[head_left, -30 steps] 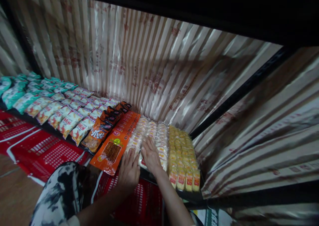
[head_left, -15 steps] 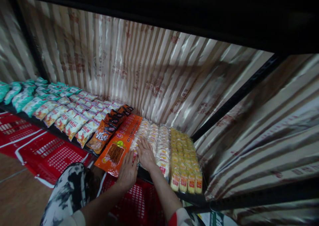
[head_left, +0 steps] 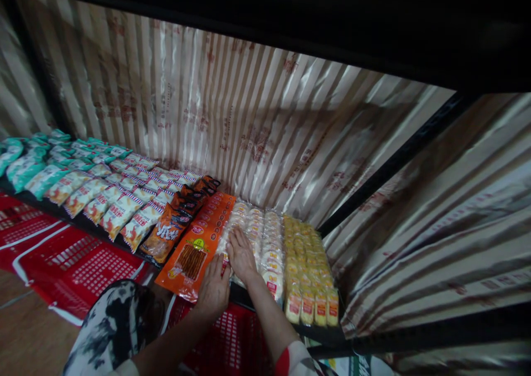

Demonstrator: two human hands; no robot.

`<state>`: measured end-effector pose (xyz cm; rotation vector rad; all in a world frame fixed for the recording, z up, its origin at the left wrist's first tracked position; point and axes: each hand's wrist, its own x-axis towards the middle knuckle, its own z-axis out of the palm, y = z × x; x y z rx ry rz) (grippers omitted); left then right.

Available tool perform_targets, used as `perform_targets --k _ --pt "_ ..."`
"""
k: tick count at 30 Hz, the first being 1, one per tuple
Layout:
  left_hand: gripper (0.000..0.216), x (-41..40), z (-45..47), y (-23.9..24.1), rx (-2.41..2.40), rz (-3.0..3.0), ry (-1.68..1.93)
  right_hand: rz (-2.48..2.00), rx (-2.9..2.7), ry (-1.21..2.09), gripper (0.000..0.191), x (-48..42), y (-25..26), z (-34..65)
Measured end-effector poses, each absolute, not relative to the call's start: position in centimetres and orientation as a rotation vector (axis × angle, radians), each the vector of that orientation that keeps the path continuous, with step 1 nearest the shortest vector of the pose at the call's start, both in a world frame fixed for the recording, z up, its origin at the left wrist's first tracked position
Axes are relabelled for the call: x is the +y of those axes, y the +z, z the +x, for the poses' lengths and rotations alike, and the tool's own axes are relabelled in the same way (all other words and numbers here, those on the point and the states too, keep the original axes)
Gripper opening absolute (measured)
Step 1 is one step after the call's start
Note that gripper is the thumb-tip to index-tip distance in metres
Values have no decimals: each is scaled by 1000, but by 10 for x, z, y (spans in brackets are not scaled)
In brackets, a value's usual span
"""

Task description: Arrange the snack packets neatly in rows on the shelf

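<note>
On a low shelf, my right hand [head_left: 241, 256] lies with its fingers stretched out on a row of white, clear-wrapped snacks [head_left: 265, 238]. My left hand [head_left: 214, 288] is beside it, fingers extended, at the front end of the same row. It rests between that row and a large orange packet [head_left: 193, 249] with a picture of brown sticks on it. Neither hand is closed around anything. The part of the row under my palms is hidden. To the right are yellow wrapped snacks [head_left: 309, 260] in neat lines.
Orange-and-black packets [head_left: 166, 232], white snack bags [head_left: 112, 199] and teal bags [head_left: 41, 171] fill the shelf leftward. Red baskets [head_left: 93, 265] stand below its front edge. A black diagonal post [head_left: 385, 163] rises at the right. Striped, crinkled sheeting [head_left: 232, 110] hangs behind.
The view has shifted slightly, so the left-hand bags and baskets sit a little further left. Both hands stay at nearly the same spot on the white snacks, fingers still extended.
</note>
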<state>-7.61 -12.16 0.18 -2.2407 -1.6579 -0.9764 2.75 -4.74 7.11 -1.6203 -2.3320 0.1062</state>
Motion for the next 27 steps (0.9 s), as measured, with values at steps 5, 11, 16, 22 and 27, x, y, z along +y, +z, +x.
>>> perform_targets --k 5,11,16,22,27 --pt "41 -122 -78 12 -1673 -2257 -979 -1613 -2191 15 51 -67 64 36" --pt "41 -122 -81 14 -1668 -2293 -965 -1795 -1932 -65 52 -104 46 57" --pt "42 -123 -83 15 -1663 -2374 -925 -1894 -1877 -93 54 -117 30 65" --pt "47 -124 -87 18 -1658 -2452 -828 -1852 -1956 -114 52 -117 33 68" --pt "51 -129 -87 21 -1602 -2447 -877 -1820 -1887 -133 51 -138 39 71"
